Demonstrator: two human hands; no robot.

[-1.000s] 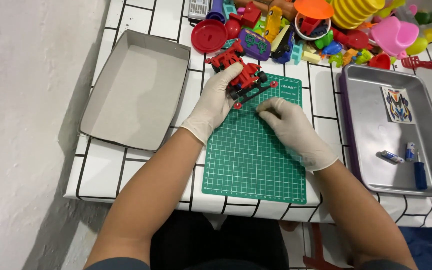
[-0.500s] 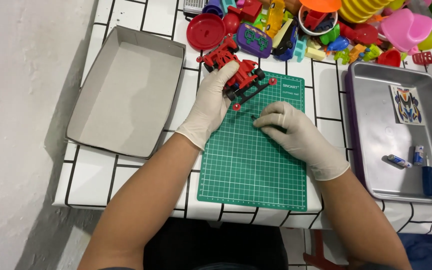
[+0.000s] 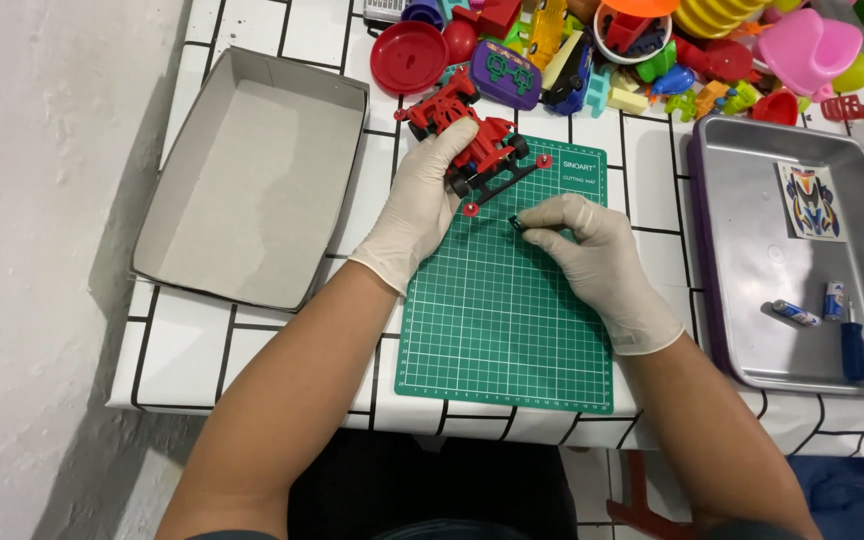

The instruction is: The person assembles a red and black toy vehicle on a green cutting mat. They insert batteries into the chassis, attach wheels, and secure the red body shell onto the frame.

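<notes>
Red toy car [image 3: 472,140] gripped by left hand [image 3: 422,200]; right hand [image 3: 577,235] pinches a small dark part [image 3: 515,223] near toy pile [image 3: 652,50].

Single head view, steeply down, close over the green mat [image 3: 507,320]

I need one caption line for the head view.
Gloved left hand steadies a red toy car while right hand pinches a small dark part.

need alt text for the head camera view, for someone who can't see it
Two white-gloved hands work on a green gridded cutting mat: the left hand rests on a red toy race car, and the right hand pinches a small dark part. An empty grey cardboard tray lies left.
</notes>
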